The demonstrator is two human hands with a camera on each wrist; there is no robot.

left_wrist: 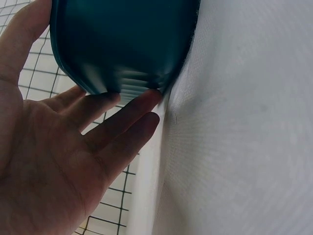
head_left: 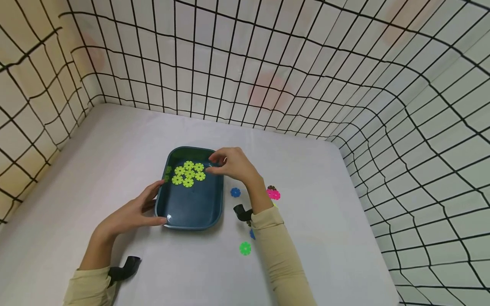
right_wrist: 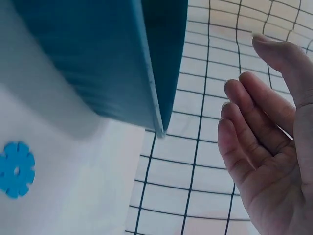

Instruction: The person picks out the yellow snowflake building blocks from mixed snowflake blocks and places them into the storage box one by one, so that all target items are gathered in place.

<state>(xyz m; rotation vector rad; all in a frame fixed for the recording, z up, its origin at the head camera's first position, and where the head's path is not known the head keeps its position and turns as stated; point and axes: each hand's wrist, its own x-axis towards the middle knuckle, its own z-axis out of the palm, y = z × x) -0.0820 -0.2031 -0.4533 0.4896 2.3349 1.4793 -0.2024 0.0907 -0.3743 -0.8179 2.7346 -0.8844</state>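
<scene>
A dark blue-green tray (head_left: 191, 208) lies on the white surface, with several yellow-green notched flower discs (head_left: 189, 174) grouped in its far part. My left hand (head_left: 132, 214) rests at the tray's left side, thumb at the near-left corner and fingers spread along the wall. In the left wrist view those fingers (left_wrist: 122, 122) are nearly straight against the tray's outside. Over the far-right rim hovers my right hand (head_left: 233, 163). Its fingers are loosely bent, and the right wrist view shows nothing in the palm (right_wrist: 274, 181).
Right of the tray lie a blue disc (head_left: 235, 192), pink discs (head_left: 273, 194), a brown disc (head_left: 272, 188) and a green disc (head_left: 245, 248). The right forearm partly hides others. Black wire mesh (head_left: 237, 63) surrounds the surface. A black wrist mount (head_left: 126, 268) sits at the left cuff.
</scene>
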